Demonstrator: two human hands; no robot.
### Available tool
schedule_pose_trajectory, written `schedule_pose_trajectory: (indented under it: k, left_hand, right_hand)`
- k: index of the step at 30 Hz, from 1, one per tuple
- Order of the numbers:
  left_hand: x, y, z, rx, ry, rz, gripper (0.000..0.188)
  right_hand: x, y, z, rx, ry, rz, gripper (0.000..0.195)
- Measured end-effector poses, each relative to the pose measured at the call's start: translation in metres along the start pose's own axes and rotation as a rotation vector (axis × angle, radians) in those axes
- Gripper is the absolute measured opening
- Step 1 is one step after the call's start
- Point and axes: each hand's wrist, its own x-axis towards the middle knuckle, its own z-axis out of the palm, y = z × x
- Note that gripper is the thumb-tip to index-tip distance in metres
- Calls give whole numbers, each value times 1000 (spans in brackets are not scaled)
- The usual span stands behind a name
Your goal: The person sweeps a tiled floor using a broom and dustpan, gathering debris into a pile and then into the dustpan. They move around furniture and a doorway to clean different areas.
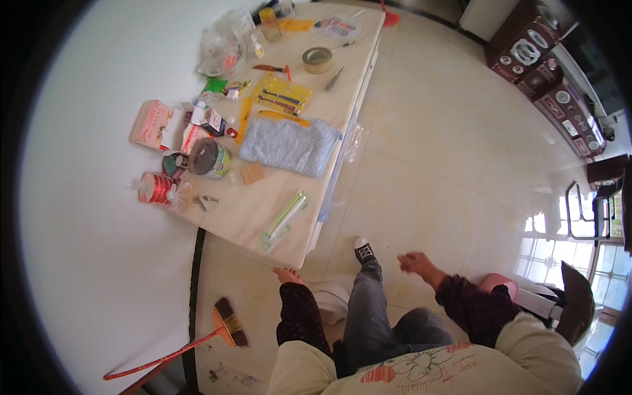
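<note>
My left hand [288,275] is beside the near corner of the marble-patterned table [289,247], with nothing seen in it; whether it touches the edge I cannot tell. Out over the floor, my right hand [417,264] is blurred, its fingers loosely curled, with no object visible there. Closest to the left hand on the tabletop lies a packaged green-and-white toothbrush [284,221]. Beyond it are a small wooden square [253,173], a folded light-blue towel [291,144] and a dark-lidded plastic jar [211,158]. Two toothbrushes [281,100] rest on a yellow packet farther back.
A roll of tape [317,59], a knife [269,68] and opened boxes [158,126] occupy the table's far and wall sides. The orange broom [227,323] leans at lower left. A white bin [330,302] stands by my leg, and a metal-framed chair [595,212] at far right.
</note>
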Motion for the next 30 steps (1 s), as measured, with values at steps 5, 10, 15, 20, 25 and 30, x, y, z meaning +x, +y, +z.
schedule_pose_trajectory:
  k: [5, 10, 15, 20, 25, 30]
  left_hand:
    - [-13, -8, 64, -143, 81, 218, 72]
    - [-3, -4, 55, -337, -55, 276, 69]
    - [-12, -4, 76, -368, 237, 245, 68]
    - [3, -17, 63, -341, 426, 282, 68]
    - [2, -16, 82, -238, 551, 259, 72]
    - [19, -27, 67, -196, 627, 283, 75]
  right_hand:
    - [186, -107, 29, 338, -90, -98, 57]
    - [291, -180, 86, 1025, -67, -15, 67]
    - [311, -182, 106, 1229, -214, 60, 65]
    - [316, -200, 114, 1302, -198, 102, 57]
    - [328, -199, 108, 1351, -152, 116, 51]
    - [328, -199, 112, 1324, -151, 140, 47]
